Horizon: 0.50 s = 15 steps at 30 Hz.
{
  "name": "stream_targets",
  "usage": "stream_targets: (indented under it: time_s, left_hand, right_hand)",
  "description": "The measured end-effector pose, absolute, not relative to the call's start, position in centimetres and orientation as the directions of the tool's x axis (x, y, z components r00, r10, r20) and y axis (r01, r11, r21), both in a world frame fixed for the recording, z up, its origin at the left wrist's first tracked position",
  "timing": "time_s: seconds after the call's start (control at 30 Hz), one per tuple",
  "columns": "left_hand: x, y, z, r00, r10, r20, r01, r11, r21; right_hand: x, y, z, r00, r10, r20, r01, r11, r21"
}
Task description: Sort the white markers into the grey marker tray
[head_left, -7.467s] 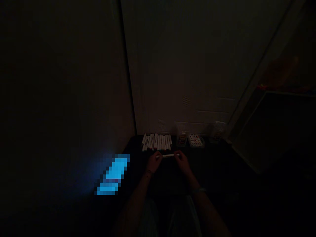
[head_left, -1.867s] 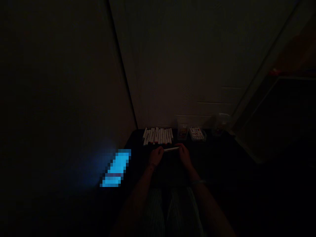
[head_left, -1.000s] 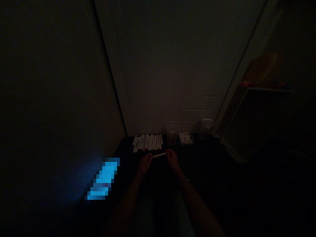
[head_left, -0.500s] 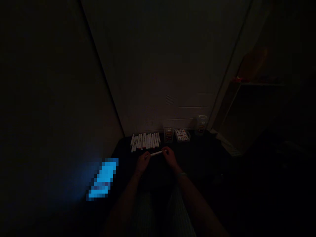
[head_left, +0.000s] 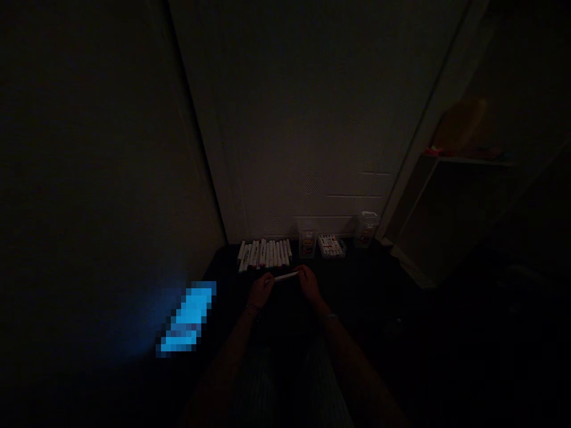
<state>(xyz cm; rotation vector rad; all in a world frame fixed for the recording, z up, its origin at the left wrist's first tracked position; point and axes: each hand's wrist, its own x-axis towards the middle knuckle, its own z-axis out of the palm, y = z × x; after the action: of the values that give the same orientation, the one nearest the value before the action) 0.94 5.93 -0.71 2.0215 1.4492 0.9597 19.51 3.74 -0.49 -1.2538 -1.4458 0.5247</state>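
A white marker (head_left: 286, 277) lies nearly level between my hands, just in front of a row of markers. My left hand (head_left: 262, 289) is closed on its left end, and my right hand (head_left: 307, 282) is closed on its right end. Beyond them several white markers (head_left: 264, 254) lie side by side on the dark table (head_left: 357, 297), their dark or coloured ends toward me. The scene is very dim, so the finer finger positions are hard to make out.
Behind my right hand stand a clear plastic container (head_left: 307, 244) and a case of markers (head_left: 331, 245). A taller clear container (head_left: 366, 229) stands farther right by the wall. A blurred blue screen (head_left: 190, 318) glows at left. A shelf unit (head_left: 464, 160) is at right.
The view has shifted slightly. Both hands still hold the marker's ends in nearly the same place; the row of markers and the containers have not moved.
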Motion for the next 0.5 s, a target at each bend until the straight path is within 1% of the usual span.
stream_targets:
  time_s: [0.23, 0.5]
  left_hand:
    - [0.99, 6.16, -0.85, 0.202, 0.934, 0.294, 0.604, -0.355, 0.713]
    - [1.21, 5.77, -0.29, 0.176, 0.943, 0.282, 0.608, -0.329, 0.722]
  right_hand:
    - [19.66, 3.57, -0.32, 0.163, 0.893, 0.420, 0.366, 0.340, -0.866]
    - [19.60, 3.56, -0.34, 0.170, 0.907, 0.386, 0.373, 0.303, -0.877]
